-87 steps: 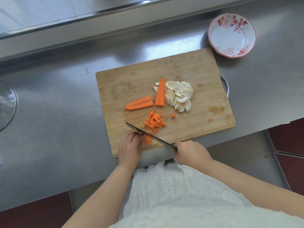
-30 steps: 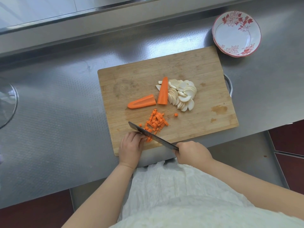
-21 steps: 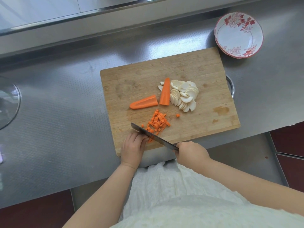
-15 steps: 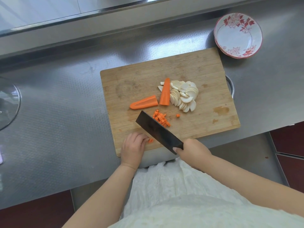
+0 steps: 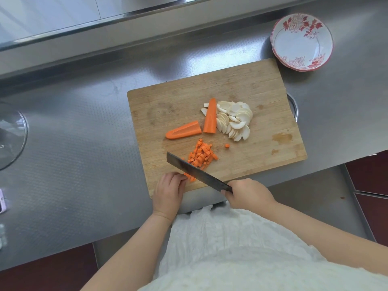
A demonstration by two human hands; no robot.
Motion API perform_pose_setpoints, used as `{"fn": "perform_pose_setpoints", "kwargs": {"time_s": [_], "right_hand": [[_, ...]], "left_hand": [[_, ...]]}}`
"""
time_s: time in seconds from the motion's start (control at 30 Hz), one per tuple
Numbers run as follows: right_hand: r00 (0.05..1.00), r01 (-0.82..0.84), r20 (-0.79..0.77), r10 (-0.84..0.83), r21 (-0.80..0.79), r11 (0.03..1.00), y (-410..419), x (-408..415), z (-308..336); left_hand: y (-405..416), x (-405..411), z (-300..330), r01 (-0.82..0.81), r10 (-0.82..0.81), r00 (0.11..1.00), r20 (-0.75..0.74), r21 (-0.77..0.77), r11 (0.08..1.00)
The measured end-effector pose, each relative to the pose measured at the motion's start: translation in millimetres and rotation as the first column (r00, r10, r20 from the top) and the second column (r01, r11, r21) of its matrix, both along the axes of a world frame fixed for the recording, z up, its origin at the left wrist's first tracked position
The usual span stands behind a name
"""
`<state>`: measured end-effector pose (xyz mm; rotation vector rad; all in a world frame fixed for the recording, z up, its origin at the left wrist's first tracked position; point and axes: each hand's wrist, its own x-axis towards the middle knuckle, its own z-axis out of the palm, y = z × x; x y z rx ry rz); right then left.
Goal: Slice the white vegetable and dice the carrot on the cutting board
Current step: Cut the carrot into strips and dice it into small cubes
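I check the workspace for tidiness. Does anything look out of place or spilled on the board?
Only one small thing: a single carrot cube lies apart from the diced pile. The cutting board also sits askew on the counter.

One wooden cutting board is lying on the steel counter. Two large carrot pieces are resting on it: one lying crosswise and one pointing away from the person. One heap of diced carrot is sitting below them, its cubes too many and too small to count, and one single cube is lying apart from it. One pile of white vegetable slices is overlapping too much for a sure count. One cleaver is showing, two hands, left and right, and one red-flowered bowl.
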<state>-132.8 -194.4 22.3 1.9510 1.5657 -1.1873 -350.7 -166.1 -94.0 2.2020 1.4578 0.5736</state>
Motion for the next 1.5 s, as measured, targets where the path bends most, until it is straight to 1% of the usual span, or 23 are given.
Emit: {"fn": "perform_pose_setpoints", "kwargs": {"time_s": [0.27,0.5,0.77,0.97,1.07,1.23,1.3,1.4,1.5], "right_hand": [[0.999,-0.025,0.021,0.025,0.006,1.0,-3,-4,-2],[0.996,-0.038,0.075,0.039,-0.007,0.999,-6,-10,-5],[0.993,0.008,0.115,-0.003,-0.041,0.999,-4,-16,-6],[0.994,0.021,0.108,-0.018,-0.03,0.999,4,-27,-4],[0.993,0.062,0.099,-0.06,-0.011,0.998,4,-27,-7],[0.965,0.262,-0.006,-0.262,0.007,0.965,-1,-21,-6],[0.962,0.272,-0.017,-0.272,0.055,0.961,-7,-22,-5],[0.971,0.236,0.018,-0.239,0.118,0.965,-12,-24,-2],[0.964,0.258,0.028,-0.263,0.128,0.958,-12,-27,0]], "left_hand": [[3,3,-3,0.02,-0.018,0.999,-0.045,0.03,0.999],[5,3,-4,0.047,-0.046,0.998,-0.035,0.052,0.998],[5,3,-4,0.036,-0.034,0.999,-0.03,0.062,0.997],[7,1,-6,0.076,-0.075,0.996,-0.04,0.034,0.997],[10,1,-1,0.089,-0.088,0.995,-0.047,0.015,0.996],[13,-4,4,0.128,-0.131,0.991,-0.033,-0.076,0.989],[15,-10,3,0.153,-0.157,0.987,-0.037,-0.09,0.984],[18,-18,6,0.187,-0.191,0.981,-0.037,-0.089,0.978],[22,-24,12,0.171,-0.175,0.984,-0.04,-0.093,0.981]]}}
